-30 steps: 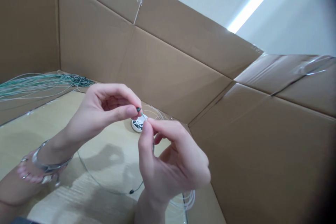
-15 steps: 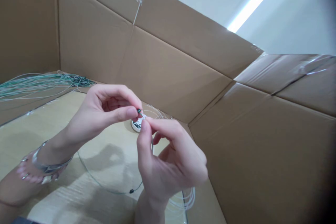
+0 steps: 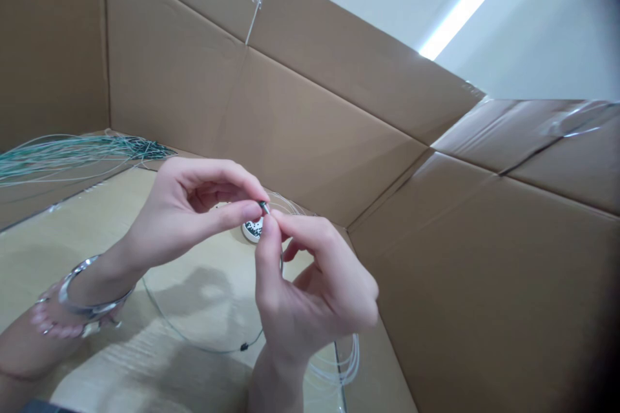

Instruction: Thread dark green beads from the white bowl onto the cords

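Thumb and forefinger of my left hand [image 3: 208,203] pinch a tiny dark green piece [image 3: 264,206], whose exact kind is too small to tell. Close against it, my right hand [image 3: 314,277] is closed in a pinch on a thin wire [image 3: 281,261]; its tip lies between the two hands. A thin grey-green wire [image 3: 181,337] loops over the tabletop below and carries a small black piece [image 3: 243,347]. Just behind the fingertips stands a round white dish [image 3: 248,236] holding many tiny dark pieces, partly hidden by my hands.
Cardboard walls [image 3: 314,129] surround the pale wooden tabletop [image 3: 29,264]. A bundle of green and white wires [image 3: 72,156] with dark ends lies at the back left. Coiled white wire [image 3: 352,364] sits at the lower right edge, and more thin white wire [image 3: 288,202] lies behind the dish.
My left hand has shifted slightly right with the dark green piece, and the gap to my right fingertips has narrowed. Less of the wire tip shows between them.
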`<state>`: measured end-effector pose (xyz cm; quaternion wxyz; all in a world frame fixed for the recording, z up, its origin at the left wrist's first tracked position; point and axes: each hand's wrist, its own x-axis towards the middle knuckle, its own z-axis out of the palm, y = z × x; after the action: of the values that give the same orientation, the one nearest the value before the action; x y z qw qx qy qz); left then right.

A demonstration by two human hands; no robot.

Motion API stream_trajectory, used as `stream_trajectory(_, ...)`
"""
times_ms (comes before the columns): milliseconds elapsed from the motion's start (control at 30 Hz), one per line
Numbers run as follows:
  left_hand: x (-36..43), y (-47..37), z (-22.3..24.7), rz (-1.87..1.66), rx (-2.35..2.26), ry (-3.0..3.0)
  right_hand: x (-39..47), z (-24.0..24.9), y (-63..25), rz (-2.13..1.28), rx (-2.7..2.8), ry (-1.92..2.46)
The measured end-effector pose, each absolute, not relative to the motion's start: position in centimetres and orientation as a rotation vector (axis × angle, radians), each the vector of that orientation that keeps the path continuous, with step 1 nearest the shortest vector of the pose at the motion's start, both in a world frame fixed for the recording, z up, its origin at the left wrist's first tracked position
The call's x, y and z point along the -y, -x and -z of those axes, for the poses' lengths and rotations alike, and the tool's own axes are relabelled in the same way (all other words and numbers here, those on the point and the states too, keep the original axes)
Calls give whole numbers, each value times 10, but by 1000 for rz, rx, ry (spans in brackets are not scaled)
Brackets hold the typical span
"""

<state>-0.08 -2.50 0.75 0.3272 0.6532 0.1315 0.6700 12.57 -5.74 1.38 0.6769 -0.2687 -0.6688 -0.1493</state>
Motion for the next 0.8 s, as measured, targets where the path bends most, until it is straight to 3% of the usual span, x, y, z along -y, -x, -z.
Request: stream_trajectory(800,26,-1,-8,-1758,-442,-1822,57,-15,-126,405,1517,652)
